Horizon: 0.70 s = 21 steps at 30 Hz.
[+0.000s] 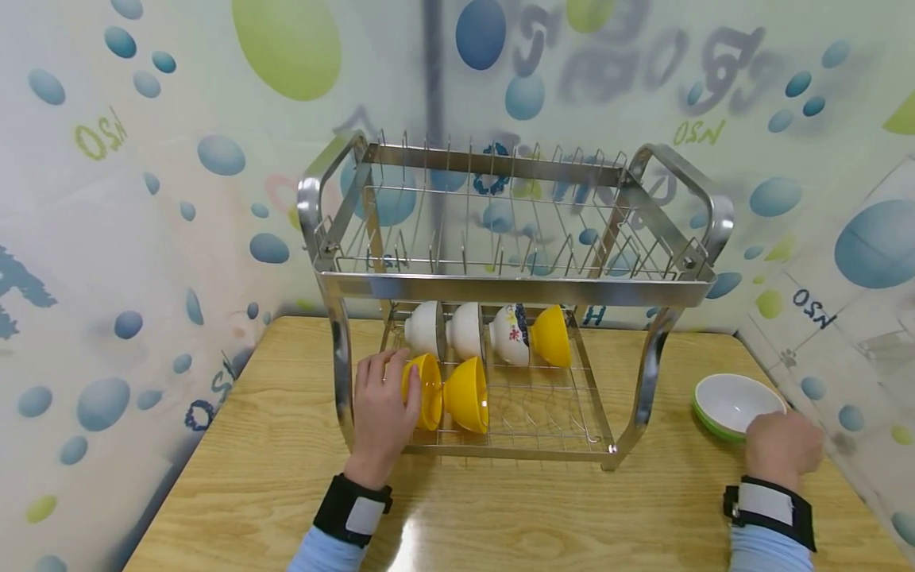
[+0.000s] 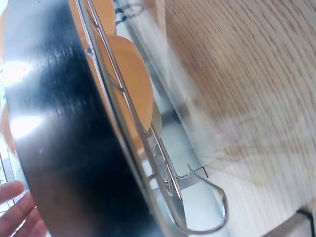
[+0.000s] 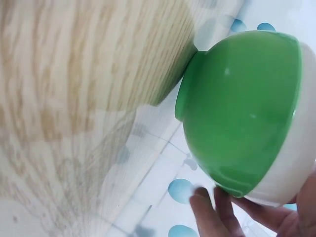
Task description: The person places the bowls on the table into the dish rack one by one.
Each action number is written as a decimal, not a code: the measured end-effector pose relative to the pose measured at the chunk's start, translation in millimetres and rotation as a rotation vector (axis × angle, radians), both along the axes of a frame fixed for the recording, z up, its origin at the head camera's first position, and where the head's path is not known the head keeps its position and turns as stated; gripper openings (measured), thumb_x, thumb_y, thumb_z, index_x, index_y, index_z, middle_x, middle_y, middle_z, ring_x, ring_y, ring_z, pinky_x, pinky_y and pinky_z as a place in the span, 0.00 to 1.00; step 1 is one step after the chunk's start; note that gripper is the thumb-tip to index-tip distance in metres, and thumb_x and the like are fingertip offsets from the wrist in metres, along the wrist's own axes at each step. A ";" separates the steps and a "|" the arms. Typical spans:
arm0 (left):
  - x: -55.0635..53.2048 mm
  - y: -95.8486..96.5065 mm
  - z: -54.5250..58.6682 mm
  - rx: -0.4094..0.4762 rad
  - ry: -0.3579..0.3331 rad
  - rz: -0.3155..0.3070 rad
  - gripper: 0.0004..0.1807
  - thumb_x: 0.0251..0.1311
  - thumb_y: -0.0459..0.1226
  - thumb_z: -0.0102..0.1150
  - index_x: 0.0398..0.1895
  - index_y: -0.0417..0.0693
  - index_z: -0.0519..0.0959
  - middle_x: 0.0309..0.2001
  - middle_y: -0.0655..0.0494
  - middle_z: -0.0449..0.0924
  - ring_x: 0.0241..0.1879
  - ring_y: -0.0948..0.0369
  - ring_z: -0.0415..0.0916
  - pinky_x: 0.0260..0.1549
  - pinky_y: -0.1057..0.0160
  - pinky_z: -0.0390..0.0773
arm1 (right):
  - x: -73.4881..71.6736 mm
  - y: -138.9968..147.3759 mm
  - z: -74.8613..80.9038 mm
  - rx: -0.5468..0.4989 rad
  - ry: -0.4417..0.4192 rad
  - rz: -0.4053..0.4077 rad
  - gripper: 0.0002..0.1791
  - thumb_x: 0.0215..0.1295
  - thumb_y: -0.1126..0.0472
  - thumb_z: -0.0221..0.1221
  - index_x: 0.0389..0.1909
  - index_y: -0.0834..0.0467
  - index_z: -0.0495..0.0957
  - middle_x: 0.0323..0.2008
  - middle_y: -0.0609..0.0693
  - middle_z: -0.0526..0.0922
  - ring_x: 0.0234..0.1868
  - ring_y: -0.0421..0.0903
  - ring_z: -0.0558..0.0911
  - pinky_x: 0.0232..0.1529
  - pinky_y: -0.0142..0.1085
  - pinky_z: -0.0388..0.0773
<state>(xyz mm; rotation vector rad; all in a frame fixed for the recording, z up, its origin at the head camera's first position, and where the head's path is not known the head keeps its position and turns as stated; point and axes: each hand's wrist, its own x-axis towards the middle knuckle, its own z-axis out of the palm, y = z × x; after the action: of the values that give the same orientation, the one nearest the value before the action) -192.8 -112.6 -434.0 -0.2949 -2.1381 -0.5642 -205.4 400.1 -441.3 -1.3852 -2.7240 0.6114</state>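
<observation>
In the head view my left hand [image 1: 382,401] is at the front left of the dish rack's lower tier, its thumb over the left yellow bowl [image 1: 431,397]. A second yellow bowl [image 1: 466,396] stands on edge just right of it. The left wrist view has my fingertips [image 2: 24,210] beside the steel rail, apart from the orange-looking bowls behind the wires. Off to the right, my right hand [image 1: 784,447] grips the near right rim of a bowl [image 1: 736,403], green outside and white inside. The right wrist view shows fingers [image 3: 217,212] under its rim, the green base close to the wood.
The two-tier steel dish rack [image 1: 515,292] stands mid-table, curved posts at both sides. In its lower back row, two white bowls [image 1: 426,330], a flowered bowl [image 1: 511,335] and another yellow bowl [image 1: 552,337] stand on edge. A patterned sheet [image 1: 179,262] surrounds the wooden table [image 1: 536,508].
</observation>
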 end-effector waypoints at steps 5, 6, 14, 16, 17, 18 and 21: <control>-0.7 0.6 0.0 -0.002 0.008 0.003 0.14 0.57 0.34 0.59 0.44 0.35 0.78 0.40 0.41 0.77 0.41 0.45 0.70 0.44 0.51 0.72 | -0.5 -4.3 2.2 0.041 -0.017 -0.020 0.29 0.75 0.58 0.26 0.60 0.78 0.60 0.53 0.77 0.63 0.53 0.68 0.66 0.49 0.54 0.73; -0.7 0.7 0.2 -0.004 0.006 0.003 0.14 0.58 0.35 0.58 0.44 0.35 0.78 0.40 0.41 0.77 0.41 0.45 0.70 0.44 0.51 0.72 | -0.5 -4.9 2.2 0.043 -0.016 -0.025 0.29 0.75 0.58 0.26 0.60 0.78 0.60 0.54 0.77 0.63 0.55 0.68 0.65 0.52 0.54 0.72; -2.6 2.8 1.1 -0.003 0.013 -0.002 0.13 0.60 0.35 0.55 0.43 0.34 0.79 0.40 0.40 0.77 0.41 0.45 0.71 0.44 0.51 0.72 | -1.4 -3.3 1.4 0.063 0.013 -0.035 0.30 0.75 0.57 0.25 0.60 0.79 0.60 0.53 0.77 0.64 0.55 0.68 0.66 0.53 0.56 0.72; -3.6 3.8 0.9 0.001 0.021 -0.004 0.13 0.59 0.35 0.56 0.43 0.34 0.79 0.39 0.41 0.78 0.41 0.45 0.71 0.44 0.51 0.71 | -1.6 -1.7 0.5 0.067 0.009 -0.028 0.30 0.75 0.57 0.25 0.61 0.77 0.60 0.54 0.77 0.65 0.54 0.69 0.67 0.50 0.55 0.73; -4.2 4.3 0.9 0.005 0.023 -0.005 0.13 0.59 0.35 0.57 0.42 0.34 0.79 0.39 0.41 0.78 0.40 0.45 0.71 0.44 0.51 0.71 | -1.8 -0.8 0.2 0.072 0.008 -0.025 0.30 0.76 0.56 0.24 0.61 0.77 0.60 0.54 0.77 0.66 0.54 0.69 0.68 0.48 0.55 0.73; -4.7 4.8 0.8 0.006 0.025 -0.004 0.13 0.59 0.35 0.57 0.42 0.34 0.79 0.39 0.41 0.78 0.40 0.45 0.71 0.44 0.51 0.71 | -2.1 0.2 -0.1 0.075 0.009 -0.022 0.31 0.76 0.56 0.24 0.62 0.76 0.60 0.54 0.76 0.67 0.53 0.69 0.69 0.47 0.55 0.74; -6.2 6.3 0.3 0.015 0.027 -0.002 0.12 0.59 0.36 0.57 0.41 0.34 0.79 0.38 0.41 0.77 0.40 0.46 0.70 0.44 0.52 0.71 | -2.6 2.5 -1.3 0.079 0.021 -0.015 0.31 0.76 0.55 0.23 0.62 0.74 0.60 0.56 0.76 0.68 0.53 0.69 0.71 0.45 0.55 0.74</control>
<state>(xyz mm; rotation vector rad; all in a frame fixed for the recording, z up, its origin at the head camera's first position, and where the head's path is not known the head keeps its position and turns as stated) -198.9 -106.3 -433.7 -0.2955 -2.1068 -0.5738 -208.0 402.7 -442.7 -1.3719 -2.6881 0.5079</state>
